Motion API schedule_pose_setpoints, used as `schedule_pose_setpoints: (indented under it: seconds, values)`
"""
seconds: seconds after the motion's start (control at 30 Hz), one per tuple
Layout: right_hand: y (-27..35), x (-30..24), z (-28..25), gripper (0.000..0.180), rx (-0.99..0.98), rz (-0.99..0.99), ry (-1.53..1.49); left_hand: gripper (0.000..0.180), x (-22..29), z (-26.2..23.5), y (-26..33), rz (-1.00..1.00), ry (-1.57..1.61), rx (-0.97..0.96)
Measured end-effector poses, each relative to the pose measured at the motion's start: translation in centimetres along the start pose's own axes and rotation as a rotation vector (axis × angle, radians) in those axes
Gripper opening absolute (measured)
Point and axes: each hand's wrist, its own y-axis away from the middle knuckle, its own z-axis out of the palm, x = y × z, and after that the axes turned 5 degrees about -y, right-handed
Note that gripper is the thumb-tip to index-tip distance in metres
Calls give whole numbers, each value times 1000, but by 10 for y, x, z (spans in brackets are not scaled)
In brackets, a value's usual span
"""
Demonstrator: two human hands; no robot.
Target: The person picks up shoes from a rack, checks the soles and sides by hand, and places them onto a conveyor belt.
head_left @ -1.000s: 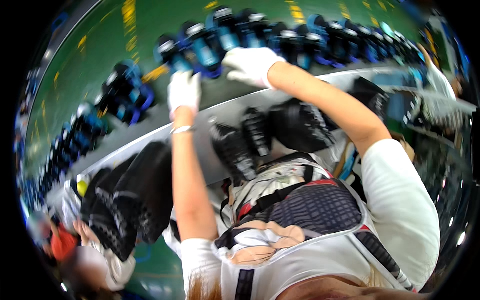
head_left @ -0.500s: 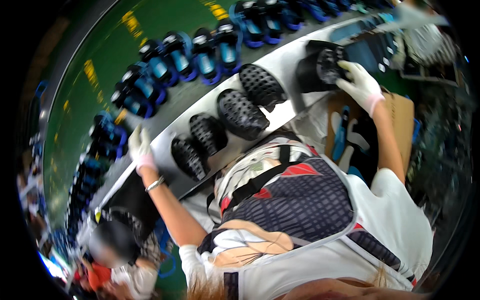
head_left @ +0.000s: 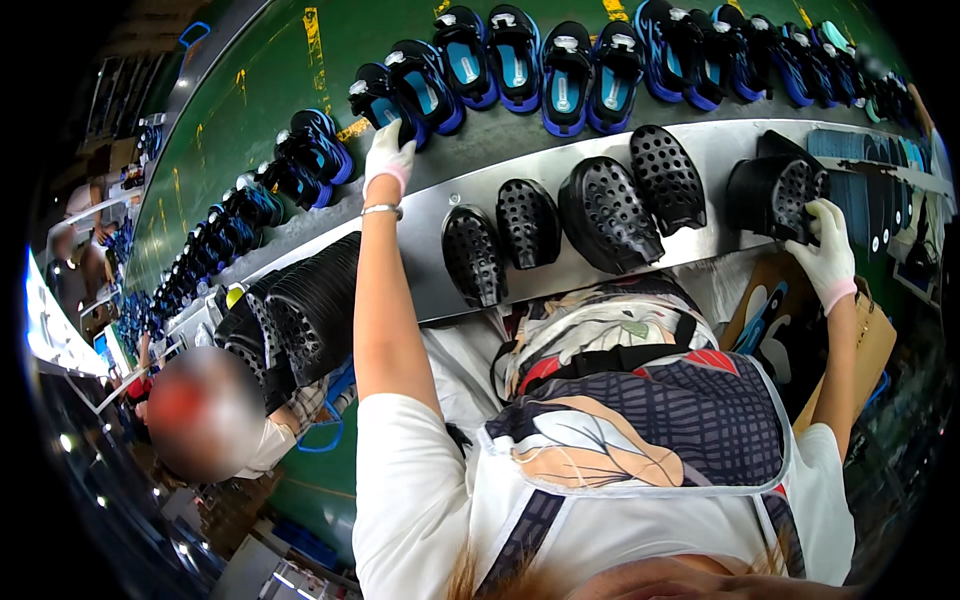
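Note:
My left hand [head_left: 388, 160], in a white glove, reaches across the bench to the row of shoes. Its fingers are apart, and the fingertips meet the near end of a black-and-blue sports shoe [head_left: 385, 108]; whether they press on it I cannot tell. My right hand [head_left: 828, 250], gloved too, grips the edge of a black perforated toe-shaped piece [head_left: 775, 195] at the bench's right end. Between my hands lie similar pieces: two smaller ones [head_left: 473, 255] [head_left: 528, 222] and two larger ones [head_left: 610, 213] [head_left: 668, 178].
Paired shoes [head_left: 580, 80] line a grey surface beyond the metal bench [head_left: 420, 245]. A stack of black perforated pieces [head_left: 310, 310] stands at left, near another person. An open cardboard box [head_left: 850, 345] with insole-like pieces is below my right hand; blue flat pieces [head_left: 850, 150] lie beyond it.
The view has swung, shifting the bench and shoes in the picture. My left hand has gone from above the bench edge to a shoe. My right hand stays at the black perforated piece.

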Motion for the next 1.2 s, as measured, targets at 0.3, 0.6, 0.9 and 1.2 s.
schedule_pose_setpoints:
  seconds: [0.3,0.6,0.9,1.2]
  values:
    - [4,-5,-7,61,-87,71,62,40,12,-84,-80,-125,-39,-285]
    - [2,-6,-11,62,-91,18,100,42,9,-97,-84,-185,-31,-324]
    - [1,-19,-28,55,-71,-44,69,54,-27,-12,-6,-203,-88,-171]
    - [-45,-184,-20,63,-103,-620,-238,78,150,-112,62,-64,1218,-330]
